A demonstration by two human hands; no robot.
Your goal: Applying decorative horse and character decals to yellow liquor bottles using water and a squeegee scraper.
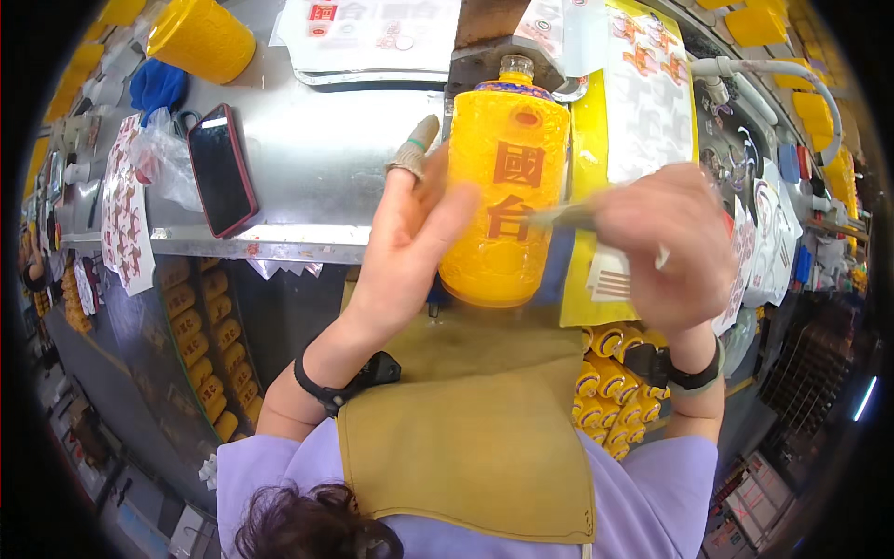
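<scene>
A yellow ceramic bottle [503,265] with dark red characters, a blue patterned shoulder and a clear neck stands upright at the table's front edge. My left hand [414,214] grips its left side, thumb across the front and other fingers partly hidden by the bottle. A pale finger cot with a green band covers one raised finger. My right hand [666,247], smeared by motion, closes round a thin, dark greenish tool [563,217] whose tip is at the lower character. Blur hides the tool's exact kind.
Right of the bottle, printed decal sheets [647,121] lie on a yellow sheet [587,177]. A red-edged phone [222,170], plastic bag [168,158], blue cloth [156,88] and yellow container [200,39] occupy the left. Behind is a white tray [372,70]; a pale curved pipe [782,70] stands far right.
</scene>
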